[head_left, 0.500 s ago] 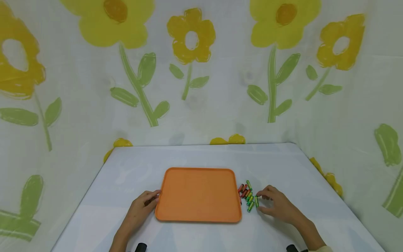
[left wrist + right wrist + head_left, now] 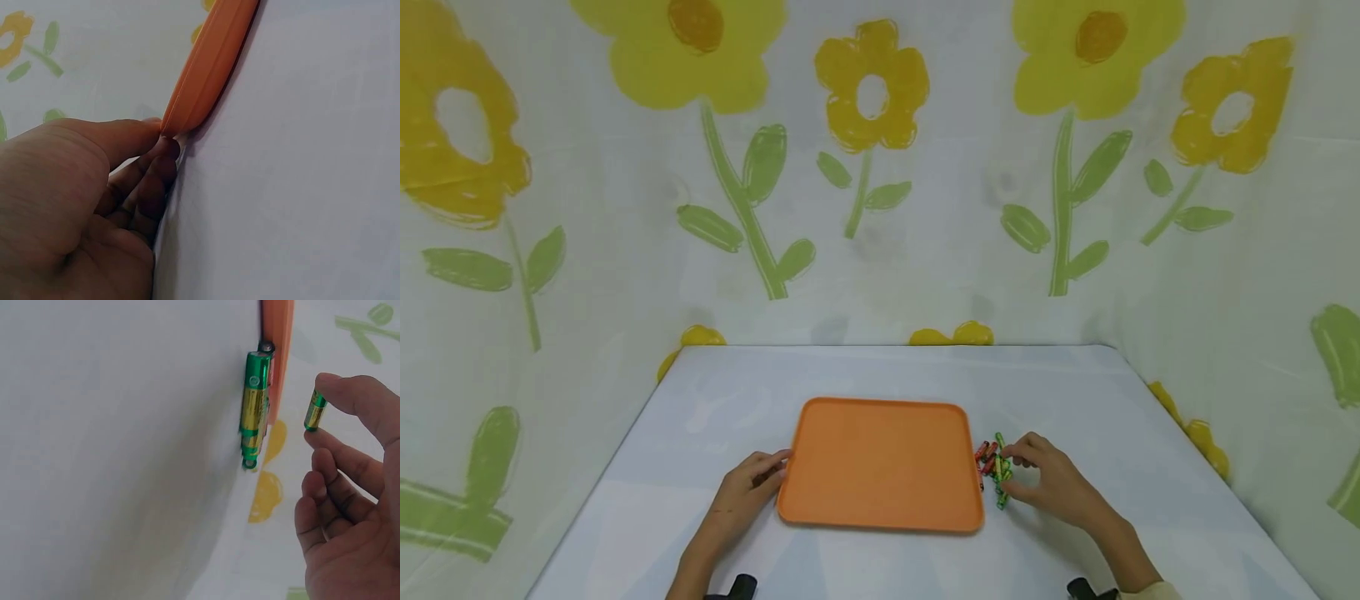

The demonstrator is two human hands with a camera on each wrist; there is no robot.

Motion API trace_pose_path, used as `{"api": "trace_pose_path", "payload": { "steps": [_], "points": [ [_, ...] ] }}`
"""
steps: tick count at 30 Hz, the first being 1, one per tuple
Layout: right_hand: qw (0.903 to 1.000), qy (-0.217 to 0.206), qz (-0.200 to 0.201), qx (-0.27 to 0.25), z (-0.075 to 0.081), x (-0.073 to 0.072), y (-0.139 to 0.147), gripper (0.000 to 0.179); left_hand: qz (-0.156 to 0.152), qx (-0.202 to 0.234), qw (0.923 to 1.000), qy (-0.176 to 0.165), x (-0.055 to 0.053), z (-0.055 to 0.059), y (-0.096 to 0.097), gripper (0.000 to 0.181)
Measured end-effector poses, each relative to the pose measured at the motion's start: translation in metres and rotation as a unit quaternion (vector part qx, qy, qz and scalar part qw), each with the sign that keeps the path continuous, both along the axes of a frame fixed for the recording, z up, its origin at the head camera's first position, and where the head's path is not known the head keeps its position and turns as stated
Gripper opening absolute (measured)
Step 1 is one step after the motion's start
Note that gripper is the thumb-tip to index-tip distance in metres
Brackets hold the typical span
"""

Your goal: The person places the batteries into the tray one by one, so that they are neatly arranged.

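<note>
An orange rectangular tray point(image 2: 880, 467) lies on the white table. My left hand point(image 2: 741, 500) is at its left edge, with the thumb and fingertips on the rim point(image 2: 200, 75) in the left wrist view. My right hand point(image 2: 1060, 483) pinches one small green-and-gold battery point(image 2: 315, 412) by its ends between thumb and index finger, raised off the table. Below and beside it, several green batteries point(image 2: 254, 394) lie in a cluster, with red batteries point(image 2: 988, 454) closer to the tray's right edge. In the head view the held battery overlaps the cluster.
The table point(image 2: 887, 371) ends at a back wall covered by a cloth point(image 2: 955, 208) with yellow flowers. Similar cloth hangs on both sides. Dark wrist camera parts point(image 2: 741, 587) show at the bottom of the head view.
My right hand has lifted the green battery from the table and moved left, above the cluster. The left hand stays at the tray. The head view has shifted slightly.
</note>
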State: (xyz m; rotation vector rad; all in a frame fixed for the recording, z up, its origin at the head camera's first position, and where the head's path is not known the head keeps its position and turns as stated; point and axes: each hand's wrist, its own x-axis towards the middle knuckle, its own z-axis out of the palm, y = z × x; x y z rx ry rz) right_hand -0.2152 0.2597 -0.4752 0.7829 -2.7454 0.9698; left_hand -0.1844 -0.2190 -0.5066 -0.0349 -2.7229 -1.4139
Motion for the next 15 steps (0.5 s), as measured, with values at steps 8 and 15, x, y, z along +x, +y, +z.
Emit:
{"api": "trace_pose_path", "payload": {
  "steps": [8,15],
  "points": [
    [0.9998,0.007,0.013,-0.012,0.002,-0.002,-0.016,0.040,0.001,0.004,1.0000,-0.001,0.001,-0.003,0.000,0.037],
    [0.9997,0.009,0.017,-0.015,0.002,-0.005,-0.028,0.041,-0.006,0.020,0.9998,0.002,0.003,0.001,-0.001,0.037]
  ]
}}
